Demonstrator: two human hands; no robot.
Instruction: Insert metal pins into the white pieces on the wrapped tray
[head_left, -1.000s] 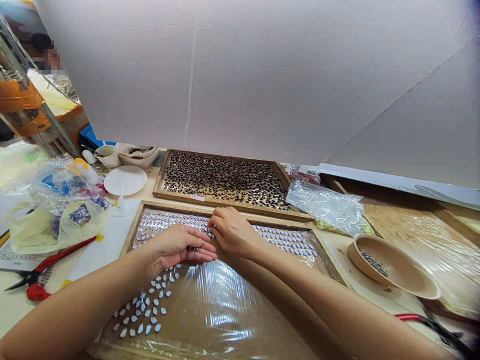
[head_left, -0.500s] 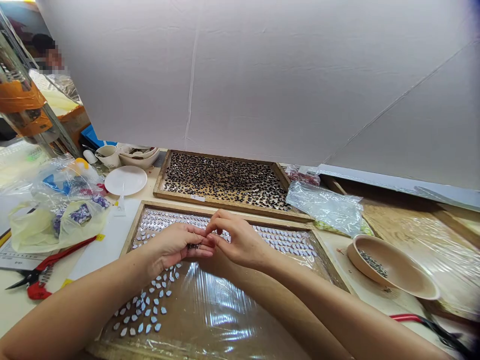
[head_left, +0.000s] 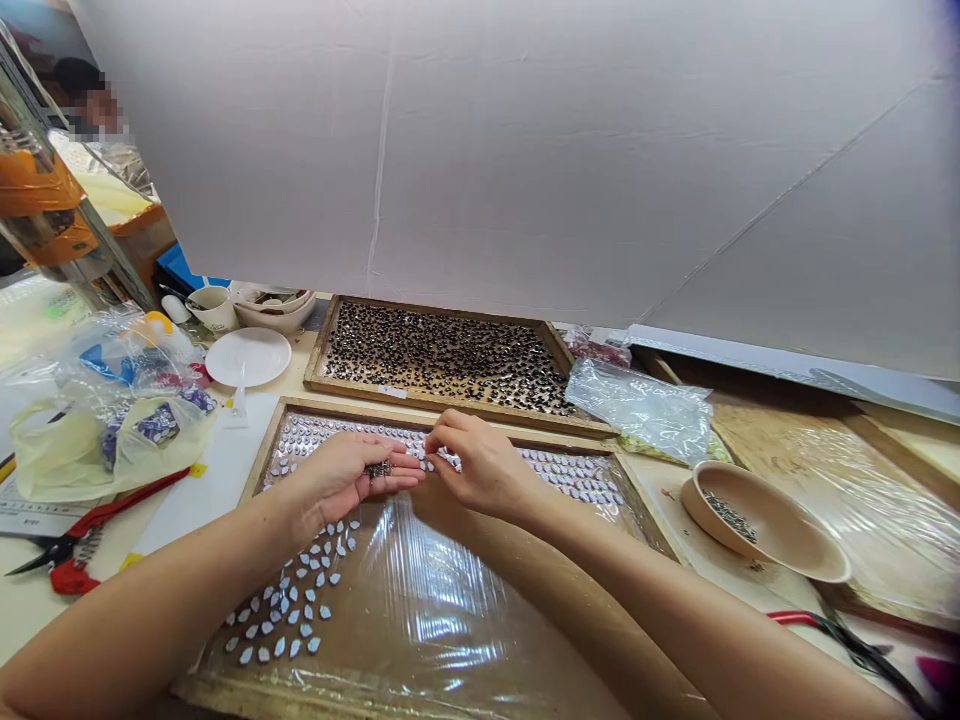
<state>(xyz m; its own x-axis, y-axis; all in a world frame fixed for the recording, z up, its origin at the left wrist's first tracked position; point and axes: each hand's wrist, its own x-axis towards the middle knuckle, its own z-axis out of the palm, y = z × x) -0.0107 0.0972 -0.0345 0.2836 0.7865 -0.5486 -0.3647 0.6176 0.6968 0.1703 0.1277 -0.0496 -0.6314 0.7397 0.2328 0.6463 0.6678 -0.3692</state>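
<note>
Palm up above the film-covered tray, my left hand [head_left: 352, 474] cradles a little heap of small dark metal pieces [head_left: 379, 468] on its fingers. My right hand [head_left: 480, 465] is just to the right of it, thumb and forefinger pinched together over the rows. What sits in that pinch is too small to make out. Beneath both hands lies the wooden-framed tray [head_left: 259, 458], wrapped in clear film. Small pale leaf-shaped pieces [head_left: 304, 600] are scattered on its left side, and neat rows of pale pieces [head_left: 574, 478] line its far side, partly hidden by my hands.
Behind stands a second framed tray [head_left: 442, 360] full of dark pieces. A beige bowl [head_left: 795, 530] with tiny metal bits is at right, near red-handled pliers [head_left: 825, 630]. Red pruning shears [head_left: 79, 545], plastic bags [head_left: 112, 420] and a white plate [head_left: 249, 357] lie left. A white panel [head_left: 510, 160] rises behind.
My right hand has drawn apart from my left hand and shifted slightly right, over the rows. The left palm now shows more openly, with the metal pieces on it. The view has shifted slightly.
</note>
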